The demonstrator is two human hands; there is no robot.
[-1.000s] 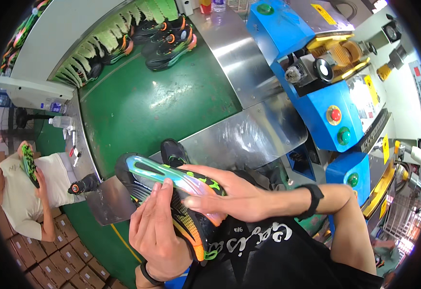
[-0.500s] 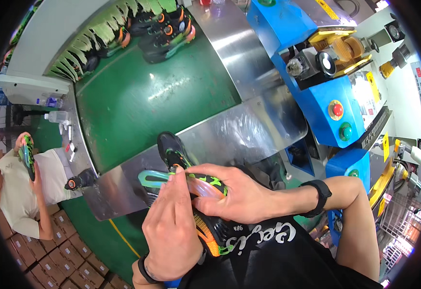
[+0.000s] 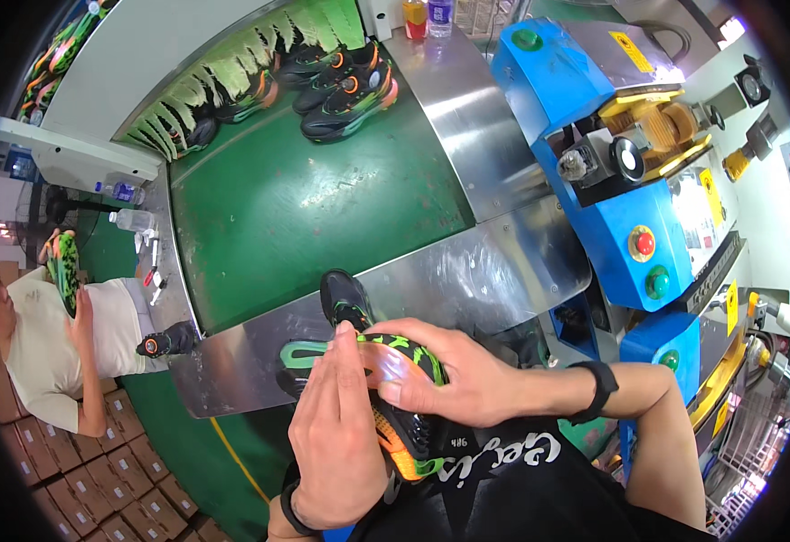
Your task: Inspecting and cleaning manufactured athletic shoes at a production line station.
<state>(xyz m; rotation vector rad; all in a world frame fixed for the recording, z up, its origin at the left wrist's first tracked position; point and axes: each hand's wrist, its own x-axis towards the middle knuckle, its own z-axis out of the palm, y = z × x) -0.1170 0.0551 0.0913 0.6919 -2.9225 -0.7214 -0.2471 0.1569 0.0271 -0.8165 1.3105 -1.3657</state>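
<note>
A sports shoe (image 3: 404, 359) is held sole-up in front of my chest. Its sole is pinkish and teal with black-and-green patches, and orange mesh shows lower down. From the right, my right hand (image 3: 454, 379) wraps around it, thumb lying across the sole. My left hand (image 3: 341, 443) presses along the other side with its fingers straight and close together; its thumb and palm are hidden. Just beyond my fingertips, a black shoe (image 3: 344, 296) stands on the metal ledge (image 3: 467, 271).
Beyond the ledge runs a green conveyor belt (image 3: 314, 208), with several black shoes (image 3: 345, 99) by a fringed green curtain (image 3: 232, 68). A blue machine (image 3: 630, 235) with buttons stands at right. At left, a person (image 3: 51, 343) holds another shoe (image 3: 65, 271) near stacked cartons (image 3: 133, 479).
My view has shifted, so the scene sits slightly farther right and lower. Both hands keep the shoe between them, with my left fingers still laid against it.
</note>
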